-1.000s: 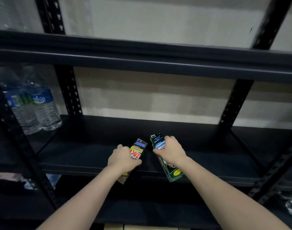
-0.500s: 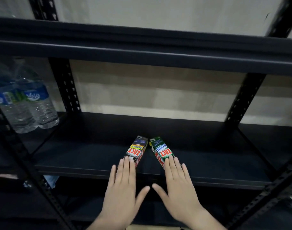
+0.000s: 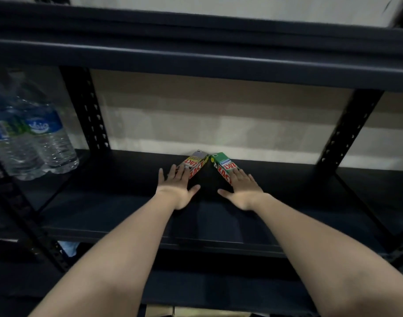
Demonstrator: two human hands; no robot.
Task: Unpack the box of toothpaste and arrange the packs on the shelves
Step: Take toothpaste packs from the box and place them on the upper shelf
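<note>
Two toothpaste packs lie flat on the black middle shelf (image 3: 127,202), near its back edge by the wall. The yellow and grey pack (image 3: 197,162) is on the left, the green pack (image 3: 222,164) on the right, and their far ends almost meet in a V. My left hand (image 3: 176,187) lies flat with straight fingers on the near end of the yellow pack. My right hand (image 3: 242,191) presses flat on the near end of the green pack. Both forearms reach deep over the shelf.
Water bottles (image 3: 35,138) stand on the neighbouring shelf at the left, behind a perforated black upright (image 3: 86,110). Another upright (image 3: 346,129) rises at the right. The upper shelf beam (image 3: 196,53) runs overhead. A cardboard edge (image 3: 164,311) shows at the bottom.
A second ago each hand gripped a pack; then the packs lay on the shelf under flat fingers. Since then both hands have pushed the packs back toward the wall.
</note>
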